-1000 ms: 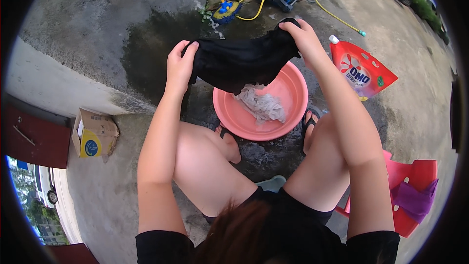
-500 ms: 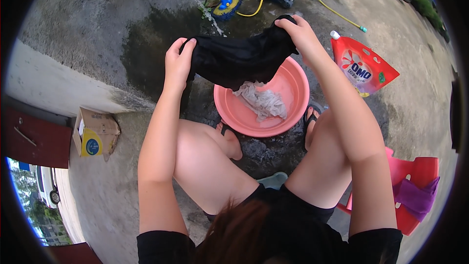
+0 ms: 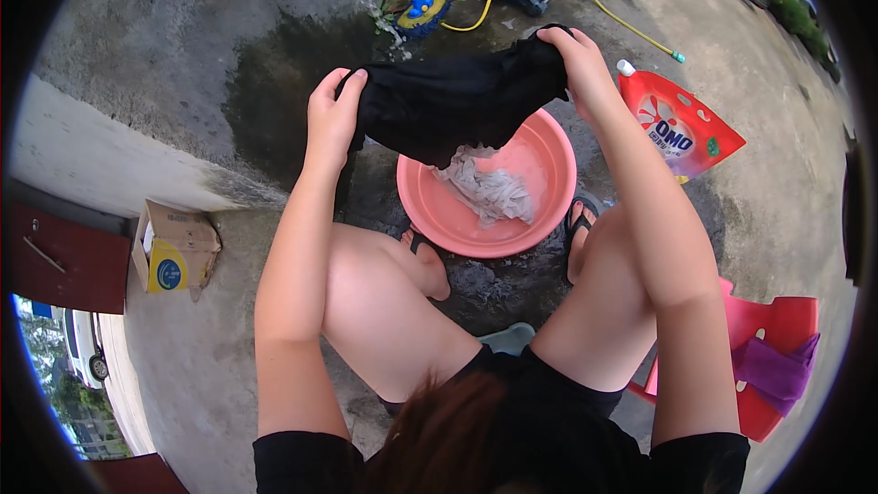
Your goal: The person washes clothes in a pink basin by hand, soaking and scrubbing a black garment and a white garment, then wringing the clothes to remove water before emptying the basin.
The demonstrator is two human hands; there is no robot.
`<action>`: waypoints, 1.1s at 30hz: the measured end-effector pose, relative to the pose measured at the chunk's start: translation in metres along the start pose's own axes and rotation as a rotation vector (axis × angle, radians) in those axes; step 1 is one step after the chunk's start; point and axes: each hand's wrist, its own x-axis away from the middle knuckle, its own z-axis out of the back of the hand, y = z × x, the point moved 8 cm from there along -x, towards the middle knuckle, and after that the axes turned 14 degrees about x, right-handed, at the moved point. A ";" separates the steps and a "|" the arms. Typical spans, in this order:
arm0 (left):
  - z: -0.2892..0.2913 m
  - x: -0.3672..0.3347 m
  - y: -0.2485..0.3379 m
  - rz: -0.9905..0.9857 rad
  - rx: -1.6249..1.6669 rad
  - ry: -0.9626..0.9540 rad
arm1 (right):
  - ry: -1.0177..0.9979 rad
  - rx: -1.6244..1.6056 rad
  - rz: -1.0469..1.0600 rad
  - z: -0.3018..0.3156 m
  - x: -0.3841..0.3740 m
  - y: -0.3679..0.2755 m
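Black cloth (image 3: 457, 110) hangs stretched between my two hands above the pink basin (image 3: 549, 220), its lower edge sagging toward the far rim. My left hand (image 3: 331, 114) has its fingers curled tight over one end, and my right hand (image 3: 578, 59) has its fingers bunched over the other, both pinching the wet fabric. To handle it well, I judge I should keep the cloth centred over the basin so drips fall inside, hold both ends level, and grip close to the edges so the heavy middle does not slip. The fabric looks soft, limp and soaked, folding into loose creases. The basin is round, smooth plastic, with a crumpled pale garment (image 3: 489, 187) lying in shallow soapy water. Around it the concrete ground (image 3: 274, 101) is rough and darkened with wet, and a glossy red detergent pouch (image 3: 681, 123) lies to my right.
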 end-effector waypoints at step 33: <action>-0.001 0.002 0.004 -0.012 -0.023 0.027 | -0.036 0.204 0.131 -0.016 0.014 -0.014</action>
